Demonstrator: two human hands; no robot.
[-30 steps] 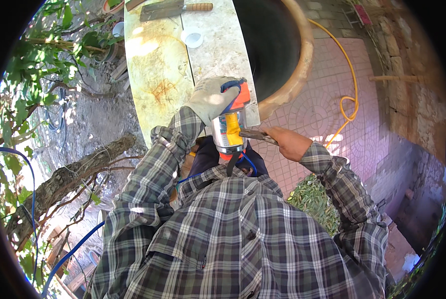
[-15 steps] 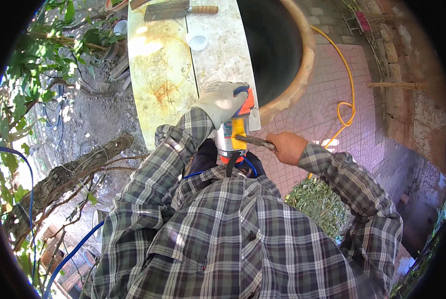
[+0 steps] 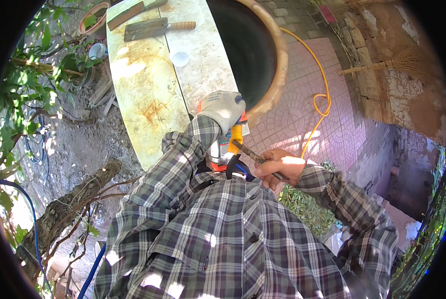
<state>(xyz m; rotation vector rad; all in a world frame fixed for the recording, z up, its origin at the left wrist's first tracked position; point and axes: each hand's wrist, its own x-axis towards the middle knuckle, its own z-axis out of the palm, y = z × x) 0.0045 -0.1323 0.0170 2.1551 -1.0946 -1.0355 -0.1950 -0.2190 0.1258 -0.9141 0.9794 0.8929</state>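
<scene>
One hand on the machine, one on the stick

The left hand [image 3: 224,106] wears a pale grey cloth glove [image 3: 227,103] and lies over the top of a tube-shaped silver and orange-red machine [image 3: 224,147]. Its fingers are hidden, so I cannot tell how tight it holds. The machine is right in front of the person's tummy, by the near end of the long, pale, stained tabletop [image 3: 203,55]. The bare right hand [image 3: 286,168] is wrapped around a thin, dark brown stick [image 3: 249,152]. The stick's tip points at the bent yellow part [image 3: 237,135] of the machine; I cannot tell if they touch. The two hands are apart.

To do this well, I think the left hand should press firmly so the machine does not wobble. The right hand should go slowly, with its fingertips well back from the tip. The black strap [image 3: 231,166] should stay clear, because it could snag.
</scene>
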